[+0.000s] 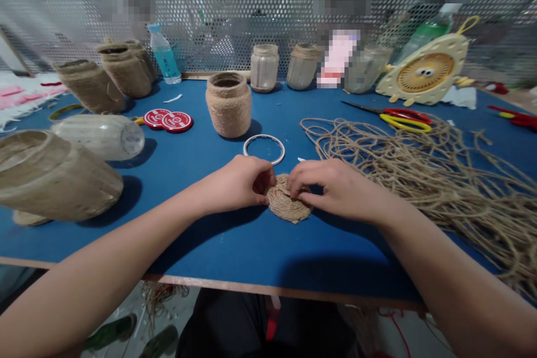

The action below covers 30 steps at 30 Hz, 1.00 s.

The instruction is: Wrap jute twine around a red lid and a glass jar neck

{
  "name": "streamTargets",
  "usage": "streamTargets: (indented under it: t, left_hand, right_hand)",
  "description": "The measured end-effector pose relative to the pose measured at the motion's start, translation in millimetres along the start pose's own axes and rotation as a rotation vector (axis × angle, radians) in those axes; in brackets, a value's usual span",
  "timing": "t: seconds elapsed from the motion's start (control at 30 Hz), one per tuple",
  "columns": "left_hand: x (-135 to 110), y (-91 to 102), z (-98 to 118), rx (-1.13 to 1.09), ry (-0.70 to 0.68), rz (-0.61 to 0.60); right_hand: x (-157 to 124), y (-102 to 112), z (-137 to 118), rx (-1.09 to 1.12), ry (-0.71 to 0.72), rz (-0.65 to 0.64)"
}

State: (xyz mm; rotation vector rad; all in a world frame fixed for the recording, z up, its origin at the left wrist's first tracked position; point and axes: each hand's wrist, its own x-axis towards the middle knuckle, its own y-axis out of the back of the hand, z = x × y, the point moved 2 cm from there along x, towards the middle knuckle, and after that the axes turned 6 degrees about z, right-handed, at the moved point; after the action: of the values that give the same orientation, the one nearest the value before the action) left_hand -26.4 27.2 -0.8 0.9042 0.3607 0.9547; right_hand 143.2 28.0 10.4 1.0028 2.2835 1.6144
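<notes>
Rope disc (287,207) is being pinched by left hand (248,179) at its edge and right hand (335,187) on top, coils (293,213) between them best being kept flat.

Perforated metal panel (235,8), blue tabletop (235,240), pale floor (178,310) below

Left hand (257,180), right hand (331,185) on twine disc (289,208)
</notes>
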Motion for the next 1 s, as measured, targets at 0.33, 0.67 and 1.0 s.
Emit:
streamTargets:
  t: [0.33, 0.67, 1.0]
  left_hand:
    - [-0.9, -1.2, 3.3, 0.013, -0.112, -0.01]
    - [-2.4, -2.7, 9.2, 0.048, -0.105, 0.034]
    - [-1.7, -11.5, 10.1, 0.028, -0.058, 0.104]
  right_hand:
    - [0.5, -1.2, -0.1, -0.027, 0.01, 0.027]
    - [-1.3, 0.1, -0.1, -0.01, 0.0, 0.02]
    - [0.5, 1.8, -0.9, -0.001, -0.132, 0.028]
